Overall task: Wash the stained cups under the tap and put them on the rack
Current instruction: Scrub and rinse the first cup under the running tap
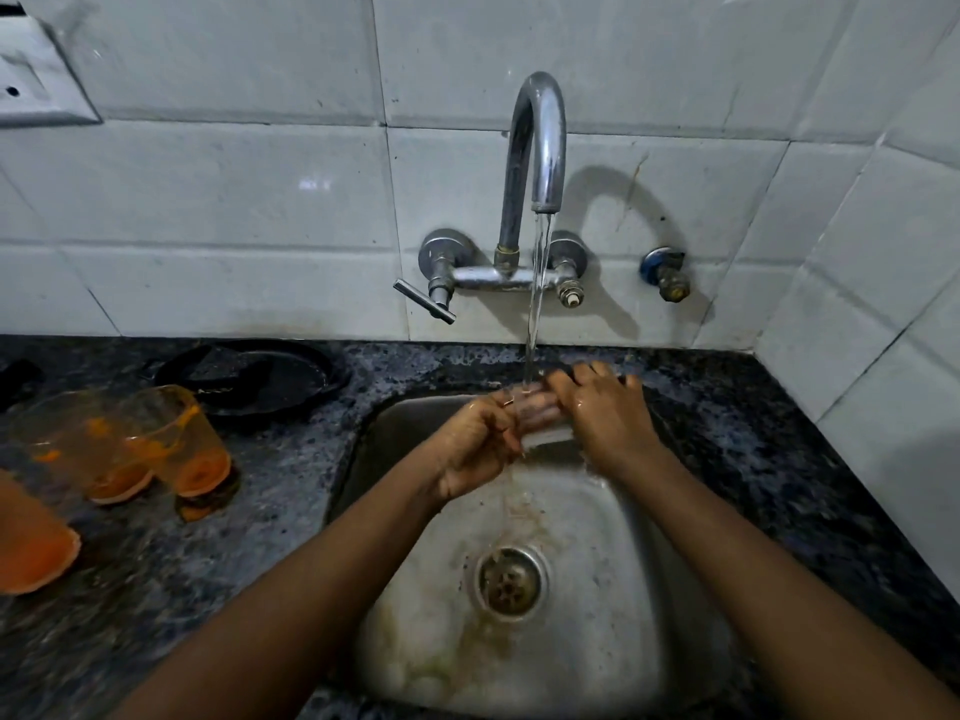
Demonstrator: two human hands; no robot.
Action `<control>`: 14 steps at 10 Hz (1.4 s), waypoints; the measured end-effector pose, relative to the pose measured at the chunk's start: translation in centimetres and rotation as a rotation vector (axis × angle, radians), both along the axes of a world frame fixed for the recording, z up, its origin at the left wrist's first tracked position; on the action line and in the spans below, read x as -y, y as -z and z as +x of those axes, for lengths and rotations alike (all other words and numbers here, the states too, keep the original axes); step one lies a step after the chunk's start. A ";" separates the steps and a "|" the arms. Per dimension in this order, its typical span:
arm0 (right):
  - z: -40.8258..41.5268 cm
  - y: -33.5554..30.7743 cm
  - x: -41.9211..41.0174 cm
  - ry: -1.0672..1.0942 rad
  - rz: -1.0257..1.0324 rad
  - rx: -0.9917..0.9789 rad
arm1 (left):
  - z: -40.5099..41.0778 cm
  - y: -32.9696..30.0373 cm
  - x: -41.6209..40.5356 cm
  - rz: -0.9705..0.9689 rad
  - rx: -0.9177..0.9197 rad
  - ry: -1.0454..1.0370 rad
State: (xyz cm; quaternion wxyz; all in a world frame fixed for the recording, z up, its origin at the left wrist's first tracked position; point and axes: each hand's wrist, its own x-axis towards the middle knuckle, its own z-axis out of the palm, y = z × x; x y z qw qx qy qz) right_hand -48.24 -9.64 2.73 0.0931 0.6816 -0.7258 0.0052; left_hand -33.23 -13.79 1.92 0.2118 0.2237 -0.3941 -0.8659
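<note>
A clear glass cup (540, 418) lies between both hands over the steel sink (623, 537), right under the running stream from the chrome tap (540, 142). My left hand (475, 444) grips its left side. My right hand (605, 413) wraps over its right side, with fingers across the top. Three orange-stained cups stand on the dark counter at the left: one (195, 439) nearest the sink, one (93, 449) beside it, and one (31, 537) cut off by the frame's left edge. No rack is in view.
A black round pan (260, 376) sits on the granite counter (234, 563) behind the stained cups. The tap's lever handle (423, 301) juts out at the wall. A small blue valve (667, 272) is at the right. The drain (509, 582) lies below my hands.
</note>
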 end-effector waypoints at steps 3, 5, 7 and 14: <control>-0.3 0.2 0.7 -0.247 -0.104 0.180 | -0.2 -0.4 1.2 -2.233 1.177 0.499; 0.1 0.8 1.1 -0.042 -0.155 0.530 | -0.6 -3.3 2.1 -1.000 0.606 0.389; 2.1 1.3 0.8 0.270 -0.311 0.302 | -1.1 -5.2 3.2 -0.391 0.285 0.218; 3.6 0.4 -1.7 0.192 0.053 0.678 | -3.4 -2.6 2.9 -0.726 0.777 -0.310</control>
